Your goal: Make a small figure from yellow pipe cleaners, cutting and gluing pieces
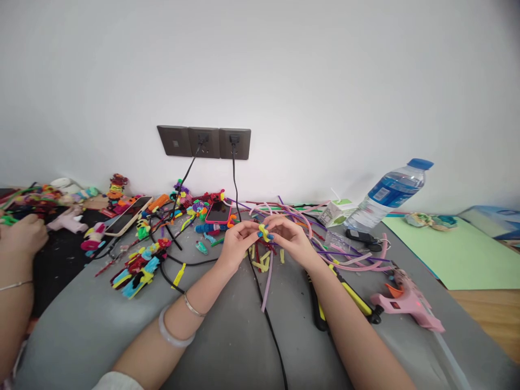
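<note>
Both of my hands meet over the middle of the grey table. Between the fingertips of my left hand [239, 242] and my right hand [289, 238] is a small yellow piece of fuzzy pipe cleaner [265, 233], pinched from either side. Its exact shape is too small to make out. Just below my fingers lie several short yellow pipe cleaner pieces [264, 262]. A long lilac pipe cleaner [267, 287] points toward me beside them. Under my right forearm rest yellow and black pliers [353, 298], partly hidden.
A pink glue gun [408, 303] lies at right, near a tilted water bottle [390, 195] and a drink carton [338, 211]. Black cables [266, 319] cross the table. Colourful pipe cleaner figures [140, 268] and phones [218, 212] sit left and behind. Another person's hand [24, 238] is at far left.
</note>
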Tool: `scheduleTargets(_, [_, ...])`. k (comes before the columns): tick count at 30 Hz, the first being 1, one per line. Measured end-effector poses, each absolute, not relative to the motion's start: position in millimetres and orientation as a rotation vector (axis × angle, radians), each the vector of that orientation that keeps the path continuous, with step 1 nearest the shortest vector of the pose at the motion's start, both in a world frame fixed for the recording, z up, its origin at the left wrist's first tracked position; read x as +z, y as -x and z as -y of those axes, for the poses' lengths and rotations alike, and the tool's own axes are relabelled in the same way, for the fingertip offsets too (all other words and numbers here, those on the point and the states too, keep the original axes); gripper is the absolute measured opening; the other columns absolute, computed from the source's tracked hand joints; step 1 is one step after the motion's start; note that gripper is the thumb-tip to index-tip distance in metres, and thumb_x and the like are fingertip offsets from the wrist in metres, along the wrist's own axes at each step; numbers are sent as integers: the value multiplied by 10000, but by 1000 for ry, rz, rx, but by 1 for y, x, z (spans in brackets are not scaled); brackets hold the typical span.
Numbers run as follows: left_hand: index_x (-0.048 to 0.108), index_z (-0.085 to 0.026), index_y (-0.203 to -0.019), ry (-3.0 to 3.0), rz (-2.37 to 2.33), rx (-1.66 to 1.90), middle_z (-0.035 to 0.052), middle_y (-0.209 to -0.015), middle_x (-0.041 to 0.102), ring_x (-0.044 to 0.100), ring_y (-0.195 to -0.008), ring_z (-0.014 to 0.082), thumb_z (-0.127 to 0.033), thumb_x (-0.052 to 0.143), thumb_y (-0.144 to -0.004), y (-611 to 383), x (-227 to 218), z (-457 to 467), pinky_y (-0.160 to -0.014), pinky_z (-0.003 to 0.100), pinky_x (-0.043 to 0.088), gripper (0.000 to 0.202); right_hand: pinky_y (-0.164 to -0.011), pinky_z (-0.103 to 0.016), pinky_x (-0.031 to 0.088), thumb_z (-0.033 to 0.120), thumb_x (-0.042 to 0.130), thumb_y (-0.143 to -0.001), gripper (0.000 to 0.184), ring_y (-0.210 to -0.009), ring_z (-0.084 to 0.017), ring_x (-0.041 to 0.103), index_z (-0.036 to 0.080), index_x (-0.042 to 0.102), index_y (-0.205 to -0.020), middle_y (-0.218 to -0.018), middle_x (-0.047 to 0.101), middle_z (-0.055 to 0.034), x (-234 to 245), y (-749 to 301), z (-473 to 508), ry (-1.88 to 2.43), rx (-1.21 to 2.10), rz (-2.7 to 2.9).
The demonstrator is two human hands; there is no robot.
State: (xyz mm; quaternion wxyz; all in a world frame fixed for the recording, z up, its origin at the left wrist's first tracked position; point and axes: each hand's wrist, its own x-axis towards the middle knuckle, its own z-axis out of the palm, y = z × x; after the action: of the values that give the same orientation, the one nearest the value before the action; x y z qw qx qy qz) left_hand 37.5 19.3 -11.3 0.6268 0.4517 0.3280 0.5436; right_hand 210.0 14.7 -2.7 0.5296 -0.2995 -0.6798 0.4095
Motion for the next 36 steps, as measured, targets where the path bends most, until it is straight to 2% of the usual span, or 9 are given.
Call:
scheduleTargets(11, [721, -160, -840, -1045, -785, 1248, 49, -842, 713, 633, -761, 147, -308, 826, -649, -38, -16, -22, -727, 256, 505, 263, -865, -396, 501, 380, 675, -860, 156, -1018, -233, 590, 244, 668, -937, -1009, 629, -81, -1, -208, -14, 739, 973, 1613])
scheduleTargets(18, [700, -165, -842, -1052, -765, 1245, 41, -846, 694, 621, -763, 135, -326, 820, -664, -38, -15, -21, -719, 244, 501, 268, -839, -382, 506, 403, 655, -871, 169, -959, -223, 608, 241, 676, -913, -999, 630, -75, 1, -206, -13, 724, 988, 1580])
scheduleTargets(24, [685, -166, -849, -1026, -750, 1246, 29, -844, 673, 607, -745, 117, -330, 822, -657, -38, -15, -21, -691, 224, 493, 287, -858, -380, 496, 372, 666, -866, 136, -999, -222, 594, 237, 680, -876, -1005, 620, -72, -1, -207, -14, 736, 977, 1517])
scheduleTargets(36, [696, -169, -850, -1060, -764, 1259, 47, -854, 696, 627, -785, 146, -313, 813, -659, -37, -14, -21, -717, 244, 506, 266, -815, -387, 506, 406, 703, -829, 177, -955, -230, 595, 233, 678, -851, -976, 616, -81, -4, -207, -16, 773, 965, 1529])
